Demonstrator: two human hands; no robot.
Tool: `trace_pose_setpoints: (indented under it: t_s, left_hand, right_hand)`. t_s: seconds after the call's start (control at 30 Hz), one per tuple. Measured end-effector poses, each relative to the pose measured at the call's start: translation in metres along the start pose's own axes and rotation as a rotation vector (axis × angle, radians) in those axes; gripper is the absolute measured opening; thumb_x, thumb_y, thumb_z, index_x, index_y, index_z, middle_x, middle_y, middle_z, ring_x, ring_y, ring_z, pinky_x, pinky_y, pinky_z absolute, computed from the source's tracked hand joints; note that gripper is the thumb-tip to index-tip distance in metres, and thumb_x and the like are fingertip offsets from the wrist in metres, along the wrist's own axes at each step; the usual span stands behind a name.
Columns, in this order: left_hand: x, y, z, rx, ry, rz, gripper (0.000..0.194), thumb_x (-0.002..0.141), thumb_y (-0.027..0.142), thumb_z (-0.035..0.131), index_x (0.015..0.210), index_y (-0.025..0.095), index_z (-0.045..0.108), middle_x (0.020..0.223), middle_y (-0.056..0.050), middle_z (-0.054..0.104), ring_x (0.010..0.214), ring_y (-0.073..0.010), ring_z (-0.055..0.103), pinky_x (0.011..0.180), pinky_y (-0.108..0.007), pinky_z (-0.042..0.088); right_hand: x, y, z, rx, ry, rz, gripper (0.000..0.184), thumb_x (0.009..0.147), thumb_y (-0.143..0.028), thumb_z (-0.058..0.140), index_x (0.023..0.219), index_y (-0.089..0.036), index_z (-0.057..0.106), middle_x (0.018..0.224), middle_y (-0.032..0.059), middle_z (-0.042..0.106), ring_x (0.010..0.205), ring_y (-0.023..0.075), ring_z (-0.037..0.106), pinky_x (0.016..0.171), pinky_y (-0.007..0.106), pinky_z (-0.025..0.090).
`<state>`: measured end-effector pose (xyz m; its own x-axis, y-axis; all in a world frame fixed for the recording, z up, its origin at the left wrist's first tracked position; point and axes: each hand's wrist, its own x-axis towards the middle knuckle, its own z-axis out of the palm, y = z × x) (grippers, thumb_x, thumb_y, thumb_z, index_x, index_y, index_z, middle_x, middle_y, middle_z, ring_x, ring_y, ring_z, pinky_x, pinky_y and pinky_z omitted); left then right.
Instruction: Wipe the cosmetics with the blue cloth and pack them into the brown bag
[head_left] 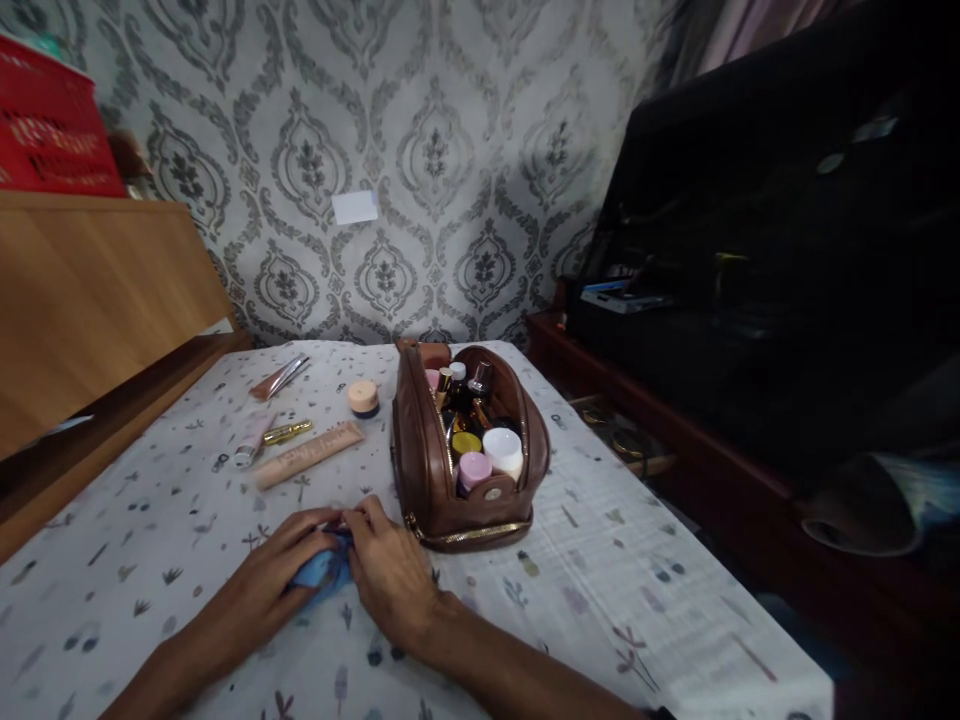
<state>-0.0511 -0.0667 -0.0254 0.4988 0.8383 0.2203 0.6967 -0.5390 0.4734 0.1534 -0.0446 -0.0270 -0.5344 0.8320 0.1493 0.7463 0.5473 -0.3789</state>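
Both hands meet near the front of the table around a small blue cloth [324,570], mostly covered by my fingers. My left hand [281,560] grips it from the left, fingers curled over the top. From the right, my right hand [390,570] pinches its upper edge, fingertips touching those of the left. Just beyond my right hand stands a brown leather cosmetic bag [420,480], unzipped at the top. Inside are a white-lidded jar [502,450], a pink-lidded jar [474,470], a yellow-lidded jar [466,444] and several small bottles.
Left of the bag lie a long peach tube [309,455], a gold vial [288,432], a pale pink tube [255,438], a brown-silver tube [279,378] and a small peach-lidded jar [364,397]. A patterned cloth [585,590] covers the table. A dark cabinet [735,420] stands right.
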Motion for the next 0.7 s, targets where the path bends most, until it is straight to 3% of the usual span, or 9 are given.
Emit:
trace_pose_setpoints:
  t_s: [0.13, 0.27, 0.37, 0.43, 0.5, 0.57, 0.63, 0.7]
  left_hand:
    - [0.013, 0.006, -0.005, -0.156, 0.112, -0.173, 0.026, 0.099, 0.038, 0.046, 0.106, 0.022, 0.065, 0.119, -0.007, 0.069, 0.107, -0.0221, 0.065, 0.093, -0.032, 0.052]
    - [0.028, 0.000, -0.012, -0.323, 0.451, -0.392, 0.022, 0.091, 0.040, 0.054, 0.093, 0.019, 0.061, 0.092, -0.003, 0.066, 0.083, -0.0184, 0.062, 0.078, -0.028, 0.050]
    - [0.030, -0.005, -0.016, -0.344, 0.638, -0.520, 0.023, 0.091, 0.040, 0.053, 0.100, 0.020, 0.058, 0.082, 0.000, 0.060, 0.069, -0.0156, 0.055, 0.063, -0.025, 0.046]
    - [0.027, -0.002, -0.016, -0.309, 0.541, -0.477, 0.028, 0.094, 0.041, 0.051, 0.110, 0.020, 0.058, 0.087, -0.001, 0.061, 0.073, -0.0166, 0.057, 0.067, -0.026, 0.048]
    - [0.024, 0.002, -0.012, -0.221, 0.288, -0.290, 0.031, 0.095, 0.040, 0.052, 0.118, 0.021, 0.059, 0.106, -0.006, 0.064, 0.095, -0.0210, 0.060, 0.086, -0.032, 0.049]
    - [0.023, 0.006, -0.005, -0.098, 0.081, -0.104, 0.033, 0.094, 0.037, 0.055, 0.123, 0.021, 0.060, 0.124, -0.010, 0.061, 0.117, -0.0259, 0.054, 0.103, -0.039, 0.043]
    - [0.024, 0.008, 0.000, -0.018, 0.012, -0.040, 0.032, 0.095, 0.034, 0.056, 0.123, 0.022, 0.061, 0.125, -0.011, 0.060, 0.119, -0.0270, 0.052, 0.104, -0.041, 0.042]
    - [0.027, 0.008, 0.000, -0.036, -0.007, -0.065, 0.027, 0.096, 0.035, 0.054, 0.117, 0.022, 0.064, 0.115, -0.009, 0.063, 0.111, -0.0251, 0.056, 0.097, -0.038, 0.046]
  right_hand:
    - [0.000, -0.005, -0.007, -0.006, -0.064, 0.044, 0.034, 0.096, -0.014, 0.048, 0.128, -0.018, 0.056, 0.128, 0.0132, 0.059, 0.084, 0.0229, 0.072, 0.072, 0.037, 0.058]
    - [0.000, -0.009, -0.015, 0.019, -0.123, 0.089, 0.030, 0.099, -0.024, 0.050, 0.127, -0.019, 0.058, 0.129, 0.0115, 0.057, 0.092, 0.0241, 0.071, 0.077, 0.035, 0.057]
    - [0.000, -0.010, -0.017, 0.030, -0.139, 0.090, 0.030, 0.100, -0.022, 0.044, 0.127, -0.021, 0.059, 0.129, 0.0106, 0.058, 0.091, 0.0235, 0.071, 0.076, 0.035, 0.056]
    - [-0.001, -0.009, -0.017, 0.041, -0.129, 0.090, 0.031, 0.102, -0.021, 0.040, 0.126, -0.022, 0.059, 0.127, 0.0107, 0.058, 0.091, 0.0235, 0.071, 0.076, 0.035, 0.055]
    - [-0.002, -0.009, -0.017, 0.053, -0.128, 0.087, 0.030, 0.101, -0.020, 0.041, 0.125, -0.020, 0.059, 0.125, 0.0107, 0.060, 0.093, 0.0239, 0.071, 0.078, 0.035, 0.055]
    - [-0.002, -0.008, -0.017, 0.076, -0.128, 0.075, 0.030, 0.099, -0.017, 0.044, 0.126, -0.019, 0.059, 0.124, 0.0107, 0.061, 0.097, 0.0242, 0.070, 0.082, 0.034, 0.054]
    - [-0.002, -0.007, -0.018, 0.109, -0.126, 0.068, 0.031, 0.098, -0.015, 0.047, 0.126, -0.017, 0.058, 0.124, 0.0111, 0.062, 0.100, 0.0242, 0.069, 0.085, 0.034, 0.053]
    - [-0.003, -0.005, -0.018, 0.153, -0.119, 0.065, 0.030, 0.097, -0.015, 0.050, 0.125, -0.016, 0.059, 0.123, 0.0117, 0.062, 0.101, 0.0244, 0.069, 0.087, 0.035, 0.053]
